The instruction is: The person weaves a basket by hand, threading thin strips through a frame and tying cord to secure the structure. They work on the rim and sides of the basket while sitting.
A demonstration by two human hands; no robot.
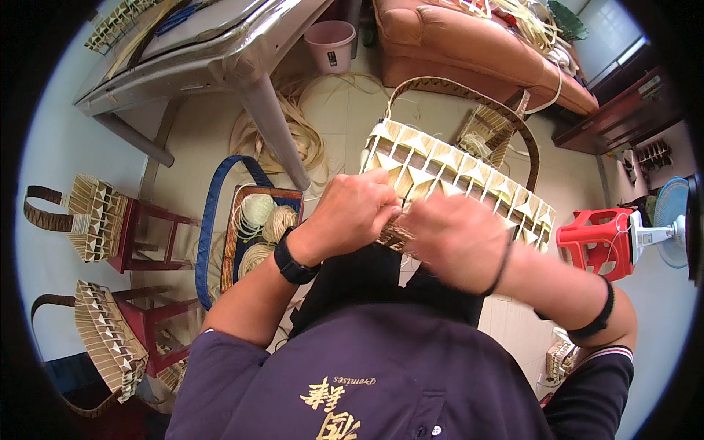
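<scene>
A woven basket (462, 176) of tan strips is tilted before me, with pale triangular folds and white cords along its side and a tall brown arched handle (467, 83). My left hand (355, 212), with a black watch at the wrist, has its fingers pinched at the basket's near left side. Beside it, my right hand (459, 239) is blurred by motion, fingers curled close to the left fingertips. A dark strip shows between the hands; whatever the right fingers hold is hidden. The basket's lower near side is partly behind my hands.
On my left, a blue-handled tray basket (301, 199) holds balls of cord. Similar baskets (99, 220) (107, 335) sit on red wooden stools. A grey table (220, 71), pink bin (333, 49), loose strips (294, 137) and orange sofa (467, 38) lie ahead; a red plastic stool (597, 239) and fan are right.
</scene>
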